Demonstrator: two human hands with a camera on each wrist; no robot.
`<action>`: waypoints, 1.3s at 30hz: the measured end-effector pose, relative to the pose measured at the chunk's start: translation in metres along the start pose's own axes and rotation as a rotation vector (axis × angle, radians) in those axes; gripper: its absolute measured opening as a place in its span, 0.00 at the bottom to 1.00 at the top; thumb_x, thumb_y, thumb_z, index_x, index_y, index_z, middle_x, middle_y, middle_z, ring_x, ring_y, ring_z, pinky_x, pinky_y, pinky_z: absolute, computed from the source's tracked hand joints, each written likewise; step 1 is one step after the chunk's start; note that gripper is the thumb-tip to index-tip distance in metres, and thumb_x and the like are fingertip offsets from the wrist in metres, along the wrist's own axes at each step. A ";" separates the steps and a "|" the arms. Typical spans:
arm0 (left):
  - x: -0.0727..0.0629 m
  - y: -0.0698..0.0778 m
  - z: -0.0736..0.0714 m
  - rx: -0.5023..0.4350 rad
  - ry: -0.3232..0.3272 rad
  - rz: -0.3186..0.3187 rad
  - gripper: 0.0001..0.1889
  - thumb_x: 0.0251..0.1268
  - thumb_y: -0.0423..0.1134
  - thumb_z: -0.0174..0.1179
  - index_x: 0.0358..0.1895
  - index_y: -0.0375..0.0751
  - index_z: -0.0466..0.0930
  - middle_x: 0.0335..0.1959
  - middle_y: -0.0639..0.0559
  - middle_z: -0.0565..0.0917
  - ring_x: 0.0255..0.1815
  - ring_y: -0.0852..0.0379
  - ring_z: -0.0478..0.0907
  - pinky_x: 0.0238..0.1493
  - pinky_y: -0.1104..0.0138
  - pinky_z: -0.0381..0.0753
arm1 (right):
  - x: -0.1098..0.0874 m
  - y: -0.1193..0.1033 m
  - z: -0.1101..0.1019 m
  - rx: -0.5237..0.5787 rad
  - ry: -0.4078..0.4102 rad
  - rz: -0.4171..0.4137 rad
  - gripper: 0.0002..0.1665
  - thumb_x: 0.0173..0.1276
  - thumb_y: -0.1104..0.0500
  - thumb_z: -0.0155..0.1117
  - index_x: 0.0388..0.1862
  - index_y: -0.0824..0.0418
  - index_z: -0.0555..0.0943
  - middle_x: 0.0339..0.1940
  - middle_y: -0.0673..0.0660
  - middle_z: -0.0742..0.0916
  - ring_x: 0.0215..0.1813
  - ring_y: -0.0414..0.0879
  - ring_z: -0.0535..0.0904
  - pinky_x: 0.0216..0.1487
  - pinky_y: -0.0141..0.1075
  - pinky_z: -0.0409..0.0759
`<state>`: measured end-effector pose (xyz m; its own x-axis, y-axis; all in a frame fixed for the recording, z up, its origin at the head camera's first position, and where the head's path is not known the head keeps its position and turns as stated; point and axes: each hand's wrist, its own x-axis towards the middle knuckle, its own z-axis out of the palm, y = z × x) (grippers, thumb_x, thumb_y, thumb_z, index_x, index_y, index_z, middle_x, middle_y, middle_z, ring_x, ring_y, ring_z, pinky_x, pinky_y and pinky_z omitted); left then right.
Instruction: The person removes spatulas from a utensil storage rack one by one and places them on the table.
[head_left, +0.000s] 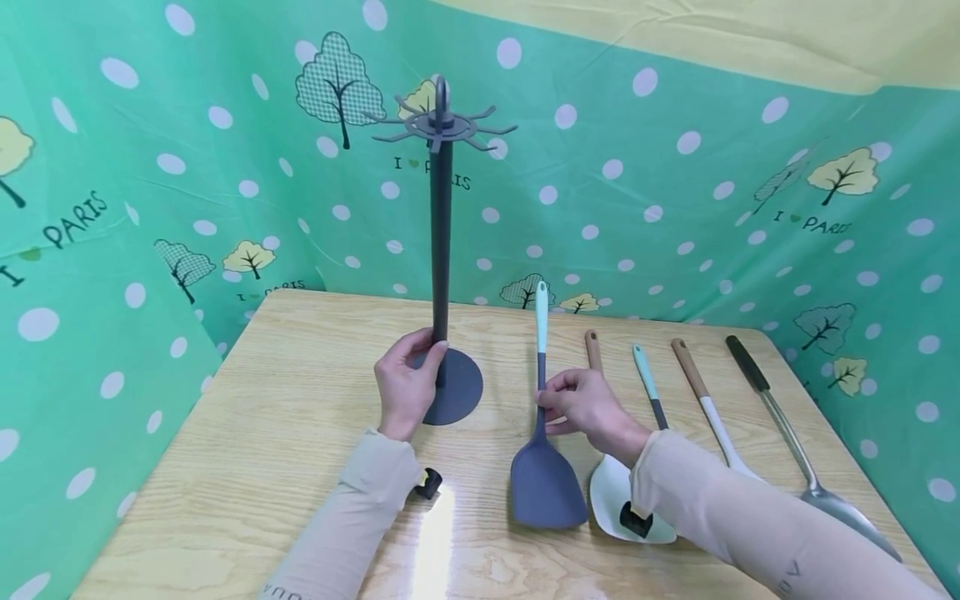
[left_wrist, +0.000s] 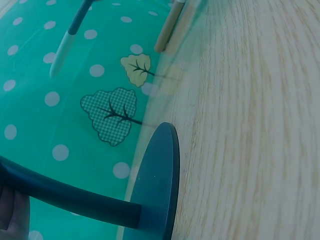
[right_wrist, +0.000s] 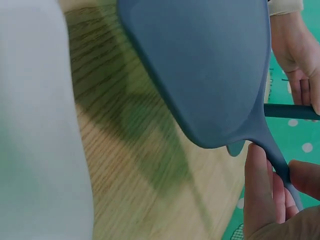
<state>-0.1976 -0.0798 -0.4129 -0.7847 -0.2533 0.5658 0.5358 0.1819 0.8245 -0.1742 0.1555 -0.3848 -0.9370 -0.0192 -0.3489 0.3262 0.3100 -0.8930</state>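
My left hand point(head_left: 408, 379) grips the lower post of a dark grey utensil stand point(head_left: 441, 242), just above its round base point(head_left: 465, 387). Thin hooks ring the top of the stand, under a small loop. With thumb and fingers, my right hand point(head_left: 596, 408) pinches the dark shaft of a turner point(head_left: 547, 487), which has a broad dark grey blade and a mint handle end. The turner is held up off the table, handle pointing up and blade toward me. In the right wrist view, the blade point(right_wrist: 205, 65) casts a shadow on the wood below.
Right of the turner lie a white turner point(head_left: 611, 492) with a brown handle, a mint-handled utensil point(head_left: 647, 375) partly behind my right arm, a white brown-handled utensil point(head_left: 716, 425) and a metal turner point(head_left: 783, 433) with a black handle. Green dotted cloth point(head_left: 600, 233) hangs behind the wooden table point(head_left: 247, 442).
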 end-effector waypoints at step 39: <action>0.000 0.001 0.000 0.007 -0.005 -0.009 0.11 0.58 0.27 0.65 0.45 0.28 0.83 0.37 0.38 0.85 0.37 0.43 0.83 0.42 0.60 0.82 | 0.017 0.021 0.004 -0.079 -0.044 0.152 0.07 0.63 0.68 0.65 0.37 0.70 0.77 0.28 0.65 0.84 0.29 0.50 0.83 0.31 0.42 0.85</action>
<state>-0.1972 -0.0799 -0.4125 -0.7911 -0.2499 0.5583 0.5266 0.1859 0.8295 -0.1828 0.1581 -0.4107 -0.8708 -0.0078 -0.4916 0.4507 0.3867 -0.8046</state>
